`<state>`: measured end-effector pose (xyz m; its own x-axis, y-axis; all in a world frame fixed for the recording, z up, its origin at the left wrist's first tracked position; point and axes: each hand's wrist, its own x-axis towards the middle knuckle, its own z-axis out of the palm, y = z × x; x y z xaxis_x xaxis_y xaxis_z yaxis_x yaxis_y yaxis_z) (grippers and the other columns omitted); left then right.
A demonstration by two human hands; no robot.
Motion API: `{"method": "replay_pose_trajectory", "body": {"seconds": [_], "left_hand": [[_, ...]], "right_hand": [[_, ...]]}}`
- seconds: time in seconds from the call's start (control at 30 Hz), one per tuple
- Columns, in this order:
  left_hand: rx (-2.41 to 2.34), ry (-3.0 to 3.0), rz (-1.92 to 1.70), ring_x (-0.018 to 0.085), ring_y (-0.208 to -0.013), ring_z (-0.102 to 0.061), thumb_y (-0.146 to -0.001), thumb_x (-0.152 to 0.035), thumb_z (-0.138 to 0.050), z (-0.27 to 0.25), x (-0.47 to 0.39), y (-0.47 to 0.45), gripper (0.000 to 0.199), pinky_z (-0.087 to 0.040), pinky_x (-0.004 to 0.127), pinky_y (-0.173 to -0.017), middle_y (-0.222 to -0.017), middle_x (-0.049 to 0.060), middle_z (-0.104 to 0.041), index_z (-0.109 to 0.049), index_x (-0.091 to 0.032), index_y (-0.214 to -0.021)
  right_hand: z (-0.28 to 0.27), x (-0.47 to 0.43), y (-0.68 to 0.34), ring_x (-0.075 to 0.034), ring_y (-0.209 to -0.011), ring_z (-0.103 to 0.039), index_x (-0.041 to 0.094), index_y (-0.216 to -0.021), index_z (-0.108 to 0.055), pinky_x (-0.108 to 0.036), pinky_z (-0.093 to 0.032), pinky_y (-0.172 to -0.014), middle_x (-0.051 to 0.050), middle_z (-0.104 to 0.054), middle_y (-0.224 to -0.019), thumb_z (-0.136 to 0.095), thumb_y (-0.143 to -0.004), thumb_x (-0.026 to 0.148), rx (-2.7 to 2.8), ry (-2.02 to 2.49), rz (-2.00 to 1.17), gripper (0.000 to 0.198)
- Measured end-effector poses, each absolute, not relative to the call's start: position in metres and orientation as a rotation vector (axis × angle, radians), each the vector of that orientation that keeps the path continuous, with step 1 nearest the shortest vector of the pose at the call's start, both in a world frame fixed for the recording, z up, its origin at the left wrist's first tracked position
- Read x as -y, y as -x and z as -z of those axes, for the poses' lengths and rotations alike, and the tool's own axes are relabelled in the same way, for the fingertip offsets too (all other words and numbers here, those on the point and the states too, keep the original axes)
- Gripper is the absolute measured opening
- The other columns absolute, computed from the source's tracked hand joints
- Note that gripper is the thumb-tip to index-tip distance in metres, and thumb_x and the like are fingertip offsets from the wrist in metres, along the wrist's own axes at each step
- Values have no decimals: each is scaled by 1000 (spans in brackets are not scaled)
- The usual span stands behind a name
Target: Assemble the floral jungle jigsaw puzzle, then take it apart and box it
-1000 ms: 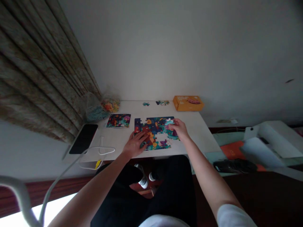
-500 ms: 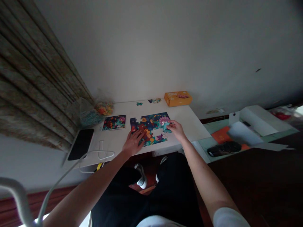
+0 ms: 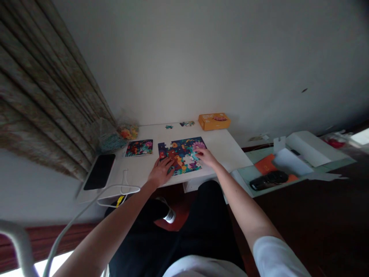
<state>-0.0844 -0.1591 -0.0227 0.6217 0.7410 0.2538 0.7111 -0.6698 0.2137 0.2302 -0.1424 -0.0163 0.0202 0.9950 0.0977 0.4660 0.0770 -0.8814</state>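
Observation:
A colourful jigsaw puzzle (image 3: 182, 147), mostly joined, lies on the white desk (image 3: 138, 166). It shows a white gap in its lower middle and a notch in its top left edge. My left hand (image 3: 160, 172) rests flat with fingers spread on the puzzle's lower left corner. Over the right part of the puzzle, my right hand (image 3: 206, 157) has its fingers pinched on a teal puzzle piece (image 3: 195, 155), right beside the gap; the fingers partly hide it. A picture card (image 3: 139, 148) with a similar design lies left of the puzzle.
Loose puzzle pieces (image 3: 187, 124) and a single piece (image 3: 168, 127) lie at the back, near an orange box (image 3: 214, 121). Plastic bags (image 3: 128, 131), a black phone-like slab (image 3: 99, 172) and a white cable (image 3: 123, 186) occupy the left. A low shelf (image 3: 245, 173) with boxes stands right.
My right hand has moved left with the teal piece, from the puzzle's right edge to beside the gap. My left hand stays on the lower left corner. The view has shifted slightly.

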Motion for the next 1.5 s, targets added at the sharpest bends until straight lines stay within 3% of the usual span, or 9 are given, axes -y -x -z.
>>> {"method": "replay_pose_trajectory", "body": {"seconds": [0.23,0.47,0.73,0.93,1.07,1.5], "left_hand": [[-1233,-2758,-496,30,-141,-52,-101,-37,-45,22,159,84,48,-33,56,-122,-151,12,-58,-61,-21,-143],[-1238,-2765,-512,29,-139,-54,-102,-38,-45,23,159,86,47,-34,56,-121,-151,11,-58,-60,-24,-144],[-1139,-2779,-610,25,-121,-65,-103,-32,-45,5,183,47,35,-35,51,-121,-128,10,-72,-70,-24,-125],[-1163,-2738,-559,30,-138,-53,-100,-38,-53,2,190,-13,39,-35,56,-121,-146,13,-59,-62,-22,-135],[-1164,-2720,-491,34,-146,-45,-98,-48,-57,9,183,-31,52,-30,62,-122,-155,16,-51,-53,-23,-144],[-1192,-2687,-499,35,-145,-46,-99,-50,-53,22,179,-35,55,-27,66,-122,-154,17,-52,-51,-22,-146]], "right_hand": [[21,140,-228,-22,-98,-73,23,-100,-80,-39,-52,-98,-5,-80,-105,-68,-79,13,1588,1524,-884,26],[28,138,-233,-24,-95,-73,23,-95,-80,-41,-54,-95,-5,-80,-99,-72,-79,30,1433,1440,-947,19],[38,146,-227,-23,-92,-73,24,-95,-80,-38,-54,-91,-5,-80,-100,-70,-80,29,1502,1503,-818,19],[42,155,-223,-22,-83,-71,26,-99,-79,-35,-55,-84,-5,-79,-98,-68,-83,32,1583,1565,-599,20],[45,158,-223,-24,-92,-71,25,-98,-78,-38,-56,-90,-7,-78,-104,-66,-84,30,1611,1526,-536,19],[45,162,-217,-25,-96,-72,27,-102,-79,-40,-55,-95,-7,-78,-102,-55,-89,21,1617,1546,-423,27]]}}
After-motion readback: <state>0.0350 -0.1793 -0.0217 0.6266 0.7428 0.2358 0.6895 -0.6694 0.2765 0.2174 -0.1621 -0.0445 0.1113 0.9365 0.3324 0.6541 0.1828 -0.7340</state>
